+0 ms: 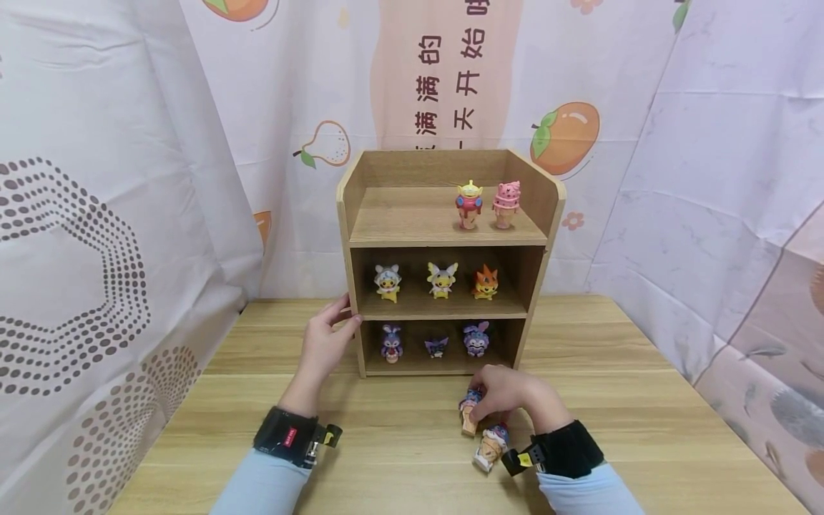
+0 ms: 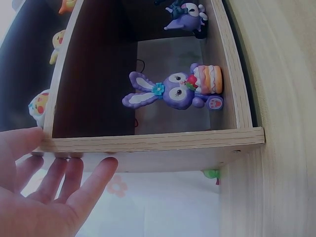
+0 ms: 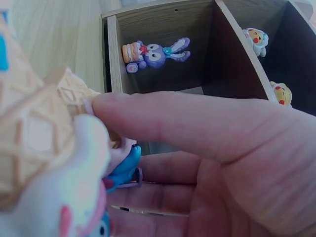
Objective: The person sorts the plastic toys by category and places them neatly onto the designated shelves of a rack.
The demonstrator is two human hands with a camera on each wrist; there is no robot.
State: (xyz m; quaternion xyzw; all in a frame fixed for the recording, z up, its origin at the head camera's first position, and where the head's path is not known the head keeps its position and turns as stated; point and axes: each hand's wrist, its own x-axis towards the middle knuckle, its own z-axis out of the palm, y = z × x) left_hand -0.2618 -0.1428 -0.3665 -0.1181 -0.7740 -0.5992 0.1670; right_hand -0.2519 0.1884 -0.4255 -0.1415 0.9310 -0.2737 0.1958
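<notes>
My left hand (image 1: pixel 324 343) rests its nearly straight fingers against the left side of a wooden shelf (image 1: pixel 444 244), near the middle board. In the left wrist view, the fingertips (image 2: pixel 106 165) touch the side panel's outer face. Just in front of the shelf's lower right, my right hand (image 1: pixel 508 390) pinches an ice-cream-cone figurine (image 1: pixel 469 422) with a blue top between thumb and fingers. The right wrist view shows the thumb (image 3: pixel 143 116) on its waffle cone (image 3: pixel 74 94). A second cone figurine (image 1: pixel 491 448) lies on the table beside the right wrist, large and blurred up close.
Two cone figurines, one yellow-and-red (image 1: pixel 468 204) and one pink (image 1: pixel 506 204), stand at the top shelf's right. Three yellow or orange figurines (image 1: pixel 441 280) stand on the middle level, three purple ones (image 1: pixel 391 345) below. Printed curtains (image 1: pixel 309 214) hang behind the wooden table (image 1: pixel 599 379).
</notes>
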